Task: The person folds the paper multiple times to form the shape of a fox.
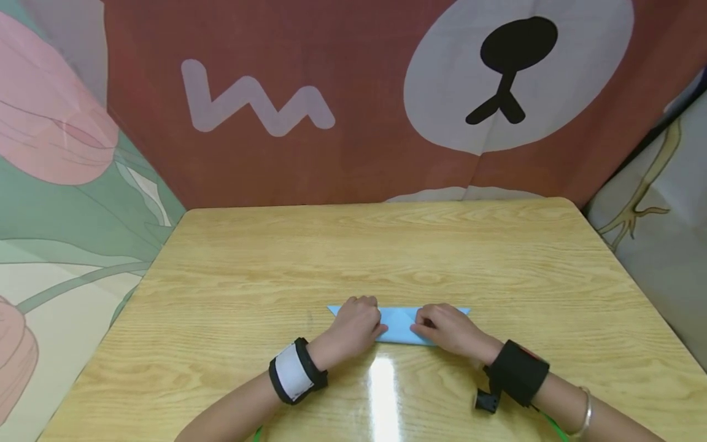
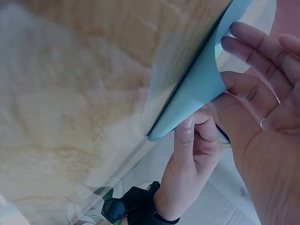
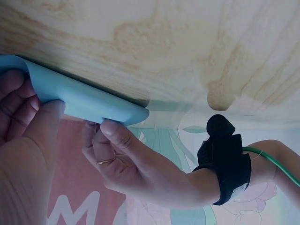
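A sheet of light blue paper (image 1: pixel 399 324), folded into a long strip with pointed ends, lies on the wooden table close to me. My left hand (image 1: pixel 353 328) pinches it on the left, and my right hand (image 1: pixel 453 328) pinches it on the right. In the right wrist view both thumbs press the rounded fold of the paper (image 3: pixel 86 99), while fingers curl behind it. From the left wrist, the paper (image 2: pixel 194 89) looks bowed away from the tabletop along its folded side. The head view hides parts of the strip under both hands.
The wooden table (image 1: pixel 375 252) stretches to a brown cloth with a cartoon face (image 1: pixel 309 159) behind it. Black straps circle both wrists, and a small camera (image 1: pixel 487 401) hangs under the right one. Patterned cloth (image 1: pixel 61 227) hangs on the left.
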A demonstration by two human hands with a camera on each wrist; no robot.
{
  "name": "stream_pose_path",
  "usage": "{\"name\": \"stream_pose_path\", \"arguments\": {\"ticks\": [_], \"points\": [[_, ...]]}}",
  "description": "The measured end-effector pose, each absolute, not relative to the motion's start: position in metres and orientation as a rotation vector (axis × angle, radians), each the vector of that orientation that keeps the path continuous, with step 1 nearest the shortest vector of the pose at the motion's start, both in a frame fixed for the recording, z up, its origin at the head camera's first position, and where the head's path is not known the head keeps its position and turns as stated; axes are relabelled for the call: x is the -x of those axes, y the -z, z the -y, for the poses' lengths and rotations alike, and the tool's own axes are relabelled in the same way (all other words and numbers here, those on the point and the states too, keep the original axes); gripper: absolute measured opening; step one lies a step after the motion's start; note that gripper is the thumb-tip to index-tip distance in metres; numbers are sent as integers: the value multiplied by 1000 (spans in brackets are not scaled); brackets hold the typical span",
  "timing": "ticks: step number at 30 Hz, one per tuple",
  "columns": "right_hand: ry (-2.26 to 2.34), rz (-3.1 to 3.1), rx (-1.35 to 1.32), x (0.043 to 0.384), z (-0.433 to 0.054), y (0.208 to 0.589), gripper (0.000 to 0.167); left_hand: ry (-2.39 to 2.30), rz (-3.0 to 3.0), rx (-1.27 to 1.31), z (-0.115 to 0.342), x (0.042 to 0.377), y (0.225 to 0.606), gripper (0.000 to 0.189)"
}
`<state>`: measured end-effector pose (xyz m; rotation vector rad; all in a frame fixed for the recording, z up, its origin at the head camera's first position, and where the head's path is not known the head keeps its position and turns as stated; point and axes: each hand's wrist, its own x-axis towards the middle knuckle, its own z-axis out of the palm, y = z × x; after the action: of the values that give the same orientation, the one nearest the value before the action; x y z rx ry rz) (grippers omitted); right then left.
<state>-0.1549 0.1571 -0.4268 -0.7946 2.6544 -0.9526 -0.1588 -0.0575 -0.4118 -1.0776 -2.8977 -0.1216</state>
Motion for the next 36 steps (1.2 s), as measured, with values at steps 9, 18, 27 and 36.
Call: {"name": "stream_pose_path", "arguments": {"ticks": [9,18,27,36], "points": [[885,-2645,786,159,-154,423,24,86,2982,1016,56,160,413,34],[889,-2629,760,163,-153,423,23,33,3031,996,53,162,409,35],[911,-2613,736,163,-153,426,25,39,3069,997,52,163,406,35],[894,-2620,716,164,-151,426,24,-3,3079,987,51,164,406,33]]}}
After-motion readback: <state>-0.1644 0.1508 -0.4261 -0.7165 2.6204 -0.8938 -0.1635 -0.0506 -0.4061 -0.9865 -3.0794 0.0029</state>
